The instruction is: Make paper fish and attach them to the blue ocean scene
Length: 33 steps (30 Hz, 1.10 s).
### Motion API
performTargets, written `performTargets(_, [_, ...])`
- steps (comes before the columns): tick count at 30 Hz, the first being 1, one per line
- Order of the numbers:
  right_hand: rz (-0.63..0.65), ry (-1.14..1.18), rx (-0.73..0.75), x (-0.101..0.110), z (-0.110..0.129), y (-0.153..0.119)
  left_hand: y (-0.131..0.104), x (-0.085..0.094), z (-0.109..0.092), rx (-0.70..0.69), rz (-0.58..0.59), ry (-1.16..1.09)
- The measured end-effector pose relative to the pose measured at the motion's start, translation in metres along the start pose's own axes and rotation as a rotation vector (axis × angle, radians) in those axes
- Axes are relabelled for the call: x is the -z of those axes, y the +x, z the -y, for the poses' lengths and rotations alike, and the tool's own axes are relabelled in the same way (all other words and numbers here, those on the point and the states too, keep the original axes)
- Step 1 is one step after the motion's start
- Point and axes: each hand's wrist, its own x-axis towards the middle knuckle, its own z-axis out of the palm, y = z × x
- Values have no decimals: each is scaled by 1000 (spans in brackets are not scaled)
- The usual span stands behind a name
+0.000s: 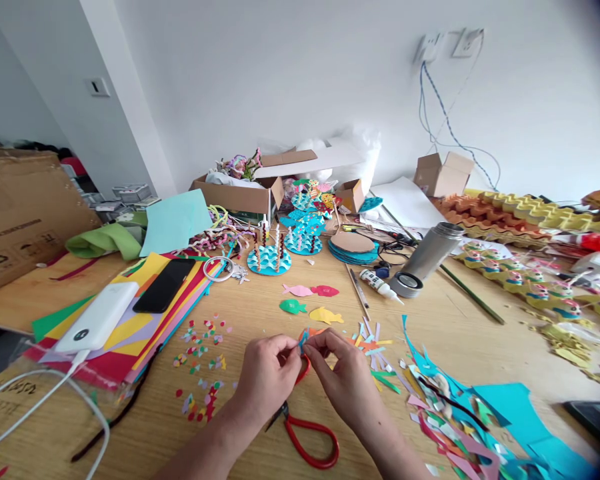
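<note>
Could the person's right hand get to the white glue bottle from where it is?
Probably yes: the glue bottle lies beyond the right hand, with just loose paper strips lying low between them. That hand looks busy pinching a small blue piece, though.

Black phone [165,285]; silver flask [433,255]

Wooden table [380,393] — scissors [313,443], phone [164,285], paper scraps [460,433].

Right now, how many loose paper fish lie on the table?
4: pink fish and red fish behind, green fish and yellow fish nearer; partly hidden orange paper may be another.
</note>
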Motion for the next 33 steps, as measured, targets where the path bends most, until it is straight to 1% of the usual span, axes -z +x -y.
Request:
performTargets(12, [8, -25, -13, 0, 0, -2, -2, 0, -1, -28, 5, 17])
performTargets(17, [9, -36, 21, 0, 0, -2, -2, -1, 2, -80, -15, 112])
performTargets(21, [-3, -103, 65, -1, -2, -2, -3, -1, 2, -146, -30, 208])
performTargets(24, [-1, -145, 81, -2, -4, -2, -3, -1, 2, -170, -25, 233])
performTargets(28, [-6, -160, 91, -3, -4, -3, -3, -2, 2, -154, -18, 188])
performTargets(33, [-21, -147, 80, -4, -3, -3, -3, -3, 0, -49, 19, 18])
